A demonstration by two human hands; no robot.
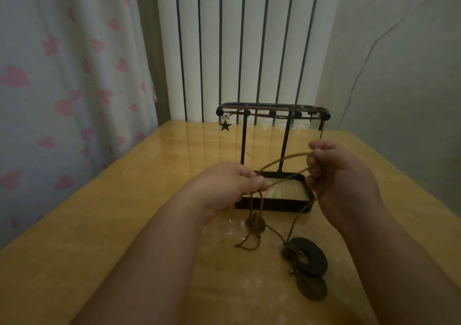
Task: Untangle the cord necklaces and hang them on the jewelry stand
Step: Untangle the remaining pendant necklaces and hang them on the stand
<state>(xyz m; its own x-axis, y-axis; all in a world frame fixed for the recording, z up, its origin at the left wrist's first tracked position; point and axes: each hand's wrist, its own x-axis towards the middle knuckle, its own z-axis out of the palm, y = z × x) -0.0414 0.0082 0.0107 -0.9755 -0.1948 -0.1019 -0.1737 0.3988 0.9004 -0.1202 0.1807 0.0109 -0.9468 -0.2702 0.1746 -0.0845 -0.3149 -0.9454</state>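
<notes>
Thin brown cord [279, 161], two hands pinching

Identify your items by colour: brown cords [287, 159], black stand [274, 206], black ring pendant [318, 257], yellow wood-grain table [112, 225], white curtain [74, 50] patterned with pink hearts.

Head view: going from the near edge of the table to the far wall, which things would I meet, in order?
Bronze disc pendant → black ring pendant → small round pendant → tray of the jewelry stand → radiator. The left hand and right hand, both gripping the cord, hang above the table, so I leave them out.
</notes>
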